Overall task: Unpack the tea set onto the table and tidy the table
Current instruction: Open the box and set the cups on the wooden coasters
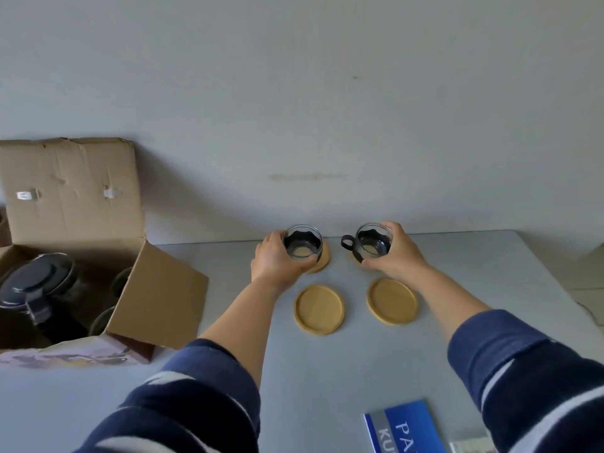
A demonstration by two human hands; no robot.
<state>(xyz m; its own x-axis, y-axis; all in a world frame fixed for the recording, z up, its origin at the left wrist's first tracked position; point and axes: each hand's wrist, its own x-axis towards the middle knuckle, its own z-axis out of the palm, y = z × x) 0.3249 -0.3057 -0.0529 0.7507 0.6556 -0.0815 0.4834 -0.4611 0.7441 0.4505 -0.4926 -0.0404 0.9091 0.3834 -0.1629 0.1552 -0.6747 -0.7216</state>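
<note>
Glass cups (302, 245) | both hands (277, 259) gripping one each | blue booklet (405, 426): "PA", "KU"

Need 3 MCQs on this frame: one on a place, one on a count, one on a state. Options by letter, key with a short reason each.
1. Where is the cardboard box?
A. At the table's left side
B. At its right edge
C. Between the two hands

2. How many wooden coasters lie bare, with no cup on them?
A. None
B. Two
C. Four

3. What is the left hand doing?
A. Resting flat on the table
B. Gripping a glass cup over a far coaster
C. Holding the blue booklet

Key: 1 A, the open box sits left of the left arm. 2 B, the near-left coaster and near-right coaster are bare. 3 B, its fingers wrap the cup; the right hand holds the other cup likewise.
</note>
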